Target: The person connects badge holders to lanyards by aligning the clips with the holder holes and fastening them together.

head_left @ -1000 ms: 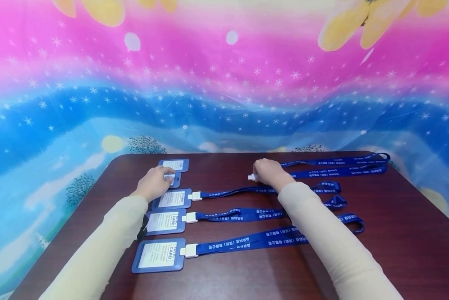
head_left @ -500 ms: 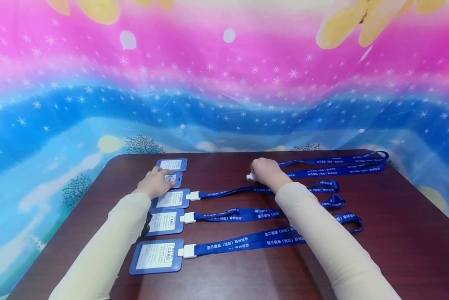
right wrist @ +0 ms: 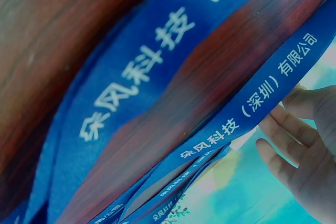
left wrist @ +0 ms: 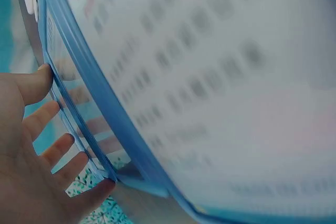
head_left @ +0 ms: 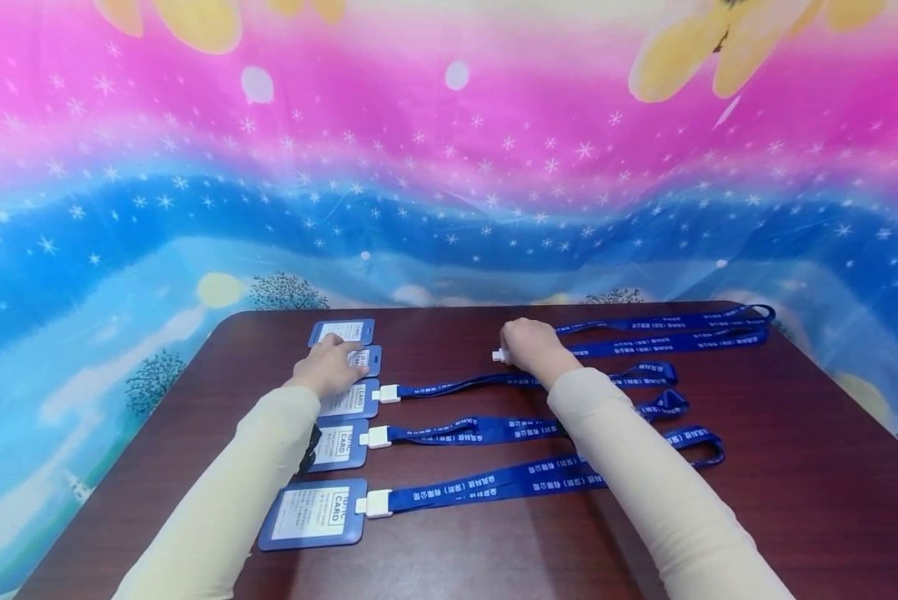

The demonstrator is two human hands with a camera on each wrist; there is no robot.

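My left hand [head_left: 327, 367] holds a blue-framed ID badge holder [head_left: 375, 360] on the table, thumb at its near side and fingers toward the far side. In the left wrist view, fingertips and thumb of the left hand [left wrist: 47, 135] meet that holder's blue edge. Across a gap to the right, my right hand [head_left: 534, 346] pinches a blue lanyard [head_left: 659, 344] near its end. A white clip [head_left: 499, 356] sticks out left of the fingers, pointing toward the badge holder. White lettering runs along the lanyard [right wrist: 252, 106] in the right wrist view.
Behind lies another badge holder [head_left: 343, 331], with a separate lanyard [head_left: 666, 322] at the back right. Nearer, three badge holders, the closest one [head_left: 313, 514] included, are joined by white clips to lanyards laid rightward. A patterned cloth [head_left: 449, 208] hangs behind the dark wooden table [head_left: 464, 550].
My left hand has moved right, sliding the badge holder a little toward the white clip. The right hand has stayed in place on the lanyard.
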